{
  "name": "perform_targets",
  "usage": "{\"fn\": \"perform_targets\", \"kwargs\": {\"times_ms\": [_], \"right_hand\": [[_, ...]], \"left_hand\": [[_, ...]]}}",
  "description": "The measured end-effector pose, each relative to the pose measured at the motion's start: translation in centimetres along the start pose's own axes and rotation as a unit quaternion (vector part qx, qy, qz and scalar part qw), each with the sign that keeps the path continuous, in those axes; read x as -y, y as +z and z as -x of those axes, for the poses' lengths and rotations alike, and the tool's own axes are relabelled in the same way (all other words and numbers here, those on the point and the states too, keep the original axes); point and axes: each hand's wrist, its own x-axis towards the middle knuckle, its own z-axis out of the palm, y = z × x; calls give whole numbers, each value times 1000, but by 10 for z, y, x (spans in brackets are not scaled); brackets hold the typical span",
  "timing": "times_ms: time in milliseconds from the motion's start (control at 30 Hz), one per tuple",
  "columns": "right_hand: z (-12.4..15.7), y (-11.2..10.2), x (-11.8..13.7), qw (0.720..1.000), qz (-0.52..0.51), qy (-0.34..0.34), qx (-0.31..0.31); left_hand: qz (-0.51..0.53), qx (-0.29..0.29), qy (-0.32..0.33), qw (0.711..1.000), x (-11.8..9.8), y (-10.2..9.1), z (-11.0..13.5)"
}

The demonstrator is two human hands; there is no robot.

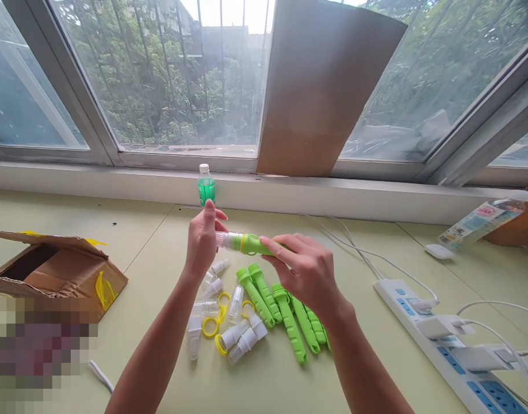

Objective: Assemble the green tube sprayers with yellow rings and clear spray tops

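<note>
My left hand (202, 238) is closed around the clear plastic end of a green tube (252, 244), which I hold level above the table. A yellow ring sits where its clear part meets the green handle. My right hand (307, 264) grips the green handle from the other side, fingers along it. Below lie several loose green handles (292, 328) with threaded ends, partly under my right forearm. Left of them are several clear tubes (236, 305), white caps (247, 340) and yellow rings (210, 327) in a loose heap.
An open cardboard box (74, 270) stands at the left. A small bottle of green liquid (206, 187) is by the window ledge. At the right lie a power strip (423, 339) with plugs and white cables, a white puck (439, 252) and a tilted clear bottle (479, 221).
</note>
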Motion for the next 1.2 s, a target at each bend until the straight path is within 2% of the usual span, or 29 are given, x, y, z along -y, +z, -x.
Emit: {"fn": "perform_targets", "kwargs": {"times_ms": [67, 100, 233, 367, 467, 533, 600, 633, 667, 700, 733, 800, 833, 900, 933, 1033, 1100, 1200], "right_hand": [[0, 1, 3, 998, 51, -36, -20], [0, 1, 4, 997, 59, -44, -21], [1, 4, 9, 999, 7, -21, 24], [1, 8, 9, 990, -89, 58, 96], [-2, 8, 4, 952, -242, 116, 149], [-3, 6, -1, 905, -353, 143, 190], [-4, 3, -4, 860, -422, 169, 231], [-4, 1, -4, 850, -432, 179, 242], [-3, -1, -4, 854, -425, 181, 240], [-3, -2, -4, 872, -398, 176, 225], [-3, -2, -3, 902, -350, 161, 195], [-1, -1, -1, 968, -200, 106, 107], [-1, 0, 0, 989, -116, 67, 58], [1, 5, 1, 1000, 13, -16, -8], [1, 8, 2, 997, 48, -48, -23], [4, 18, 5, 996, 51, -77, -9], [5, 25, 7, 998, 4, -49, 29], [5, 33, 8, 991, -102, 17, 88]], "left_hand": [[-1, 27, -41, 999, 0, -3, -3], [-13, 18, -37, 999, 1, -4, -4], [-77, -82, 53, 992, 1, -3, -2], [-128, -108, 140, 976, 4, -1, 3], [-154, -161, 286, 932, 8, -4, 7], [-156, -204, 393, 883, 10, -6, 10], [-155, -218, 448, 853, 9, -6, 12], [-153, -210, 445, 857, 8, -6, 13], [-149, -192, 422, 873, 5, -5, 13], [-144, -165, 381, 898, 3, -4, 12], [-136, -130, 326, 927, 1, -4, 10], [-104, -54, 191, 975, -3, -4, 6], [-76, -16, 128, 989, -4, -4, 4], [-22, 28, 38, 999, -5, -6, 0], [-11, 25, 18, 999, -5, -8, -2], [-42, -58, 42, 997, -5, -10, -3], [-75, -105, 78, 989, -5, -11, -2], [-116, -122, 122, 978, -2, -11, -1]]}}
